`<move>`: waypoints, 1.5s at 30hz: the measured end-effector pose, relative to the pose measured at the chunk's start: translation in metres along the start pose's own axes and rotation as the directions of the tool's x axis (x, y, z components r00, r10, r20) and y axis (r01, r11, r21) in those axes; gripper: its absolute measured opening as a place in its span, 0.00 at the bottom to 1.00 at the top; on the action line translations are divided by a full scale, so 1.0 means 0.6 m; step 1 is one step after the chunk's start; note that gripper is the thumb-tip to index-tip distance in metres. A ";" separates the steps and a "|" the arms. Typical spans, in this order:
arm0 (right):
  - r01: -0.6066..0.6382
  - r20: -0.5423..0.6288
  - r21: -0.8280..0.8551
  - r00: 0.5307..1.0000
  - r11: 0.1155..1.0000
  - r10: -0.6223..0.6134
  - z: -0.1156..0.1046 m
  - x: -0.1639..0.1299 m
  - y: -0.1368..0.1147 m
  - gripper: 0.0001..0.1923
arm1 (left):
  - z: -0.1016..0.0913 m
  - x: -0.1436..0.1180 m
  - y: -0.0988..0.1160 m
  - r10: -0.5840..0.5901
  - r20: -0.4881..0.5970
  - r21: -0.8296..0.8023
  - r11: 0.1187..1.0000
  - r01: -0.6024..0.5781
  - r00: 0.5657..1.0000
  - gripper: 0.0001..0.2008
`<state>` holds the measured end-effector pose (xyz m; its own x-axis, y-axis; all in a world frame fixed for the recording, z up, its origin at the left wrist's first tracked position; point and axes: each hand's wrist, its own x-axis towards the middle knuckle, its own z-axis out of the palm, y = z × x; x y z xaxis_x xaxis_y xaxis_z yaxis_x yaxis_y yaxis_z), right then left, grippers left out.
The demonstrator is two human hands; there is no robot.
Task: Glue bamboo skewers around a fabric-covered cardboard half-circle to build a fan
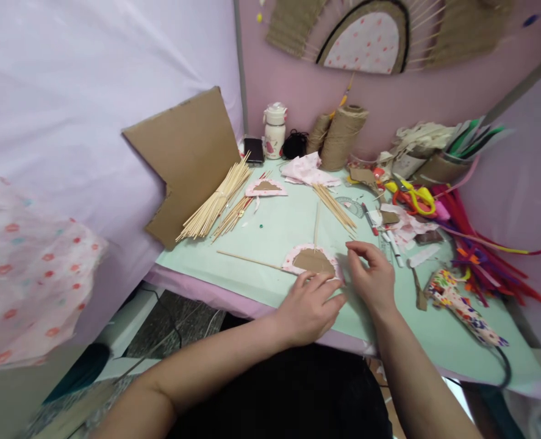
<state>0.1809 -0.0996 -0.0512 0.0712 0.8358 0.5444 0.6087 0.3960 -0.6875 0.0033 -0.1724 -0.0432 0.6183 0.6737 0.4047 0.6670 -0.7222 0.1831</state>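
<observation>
A half-round cardboard piece (313, 261) with a pink spotted cloth border lies flat near the table's front edge. One wooden skewer (249, 259) sticks out from its left side, and another skewer (316, 222) points away from its curved top. My left hand (313, 308) lies over the piece's straight lower edge, fingers spread and resting on it. Just right of the piece, my right hand (373, 274) is raised slightly, with thumb and index finger curled towards each other. Whatever may be between those fingertips is too small to make out.
Bundled skewers (218, 204) lie at left by a cardboard sheet (197, 152); loose skewers (334, 207) lie beyond the piece. A second half-round piece (266, 188), a bottle (275, 131) and twine spools (343, 137) stand farther back. Scissors (419, 198) and a flower-patterned glue gun (465, 308) are at right.
</observation>
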 end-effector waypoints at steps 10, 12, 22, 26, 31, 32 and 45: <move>-0.043 0.271 -0.477 0.943 0.878 0.194 -0.025 0.148 0.018 0.11 | 0.062 0.040 -0.001 -0.008 0.139 0.068 0.998 -0.001 0.990 0.36; -0.030 0.332 -0.550 0.909 0.834 0.252 -0.013 0.166 0.024 0.10 | 0.063 0.037 -0.004 -0.027 0.119 0.065 0.998 0.020 0.993 0.36; 0.027 0.409 -0.722 0.822 0.691 0.395 0.021 0.169 0.020 0.13 | 0.059 0.035 -0.007 -0.015 0.051 0.028 1.000 0.014 0.999 0.31; 0.045 0.405 -0.737 0.829 0.675 0.386 0.015 0.168 0.017 0.15 | 0.060 0.034 -0.006 -0.007 0.035 0.019 1.000 0.006 0.999 0.30; 0.101 0.448 -0.719 0.823 0.687 0.349 0.033 0.180 0.014 0.14 | 0.058 0.033 -0.006 0.010 -0.022 -0.011 1.000 -0.010 1.000 0.26; 0.109 0.459 -0.718 0.817 0.688 0.350 0.040 0.183 0.014 0.13 | 0.057 0.032 -0.007 0.016 -0.031 -0.019 1.000 -0.017 0.999 0.24; 0.014 0.410 -0.737 0.804 0.676 0.430 0.048 0.196 -0.012 0.14 | 0.058 0.032 -0.011 0.073 -0.104 -0.086 0.993 -0.082 0.992 0.13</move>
<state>0.1621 0.0071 0.0039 -0.0049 0.9985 -0.0549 0.9946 -0.0008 -0.1034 0.0251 -0.1494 -0.0676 0.6184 0.5993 0.5083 0.5760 -0.7857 0.2255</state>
